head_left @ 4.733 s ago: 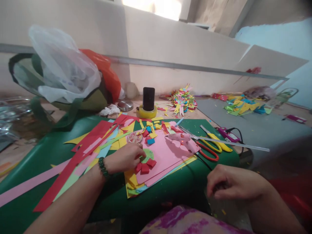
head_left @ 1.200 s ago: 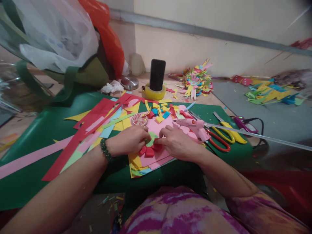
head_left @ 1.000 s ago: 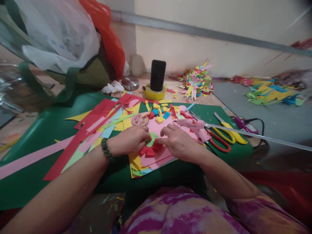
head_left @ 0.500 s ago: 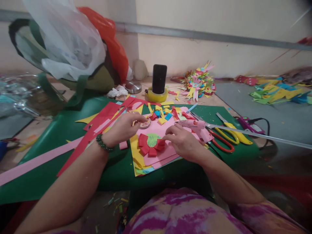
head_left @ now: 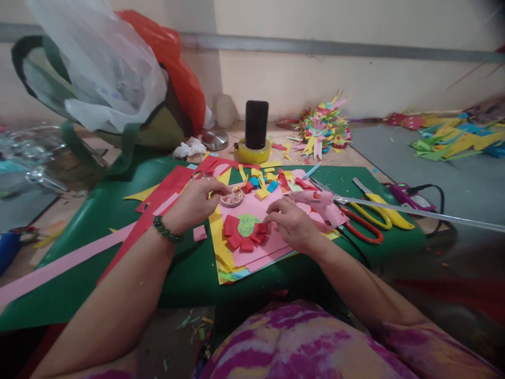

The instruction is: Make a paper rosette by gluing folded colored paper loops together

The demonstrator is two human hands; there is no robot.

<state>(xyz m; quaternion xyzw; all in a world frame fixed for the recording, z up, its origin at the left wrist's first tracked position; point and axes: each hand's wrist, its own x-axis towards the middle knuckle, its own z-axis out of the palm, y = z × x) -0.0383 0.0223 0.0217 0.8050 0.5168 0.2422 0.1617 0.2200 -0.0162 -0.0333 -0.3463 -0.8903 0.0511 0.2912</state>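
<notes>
A paper flower lies on stacked pink sheets [head_left: 276, 246], with red looped petals [head_left: 246, 245] round the lower part of a pale green disc [head_left: 248, 225] that bears dark marks. My right hand [head_left: 294, 223] has its fingers curled, and thumb and index finger pinch at the rightmost petal. My left hand [head_left: 197, 202], with a green bead bracelet [head_left: 165, 230] at the wrist, is beside a small round clear dish [head_left: 232, 197] of tiny pale and reddish bits. Its thumb and fingertips are drawn together at the dish's left rim; whatever is between them is too small to make out.
A pink glue gun [head_left: 319, 204] with a long clear stick lies right of the sheets, beside scissors [head_left: 366, 225] and a yellow-handled cutter [head_left: 389, 210]. Paper curls [head_left: 262, 184] lie behind. A phone [head_left: 256, 125] stands in a tape roll [head_left: 254, 151]. Bags [head_left: 118, 89] fill the back left.
My right hand came in from the right to the flower. My left hand left the flower's disc for the dish, then drew slightly left. Another red petal now sits on the disc.
</notes>
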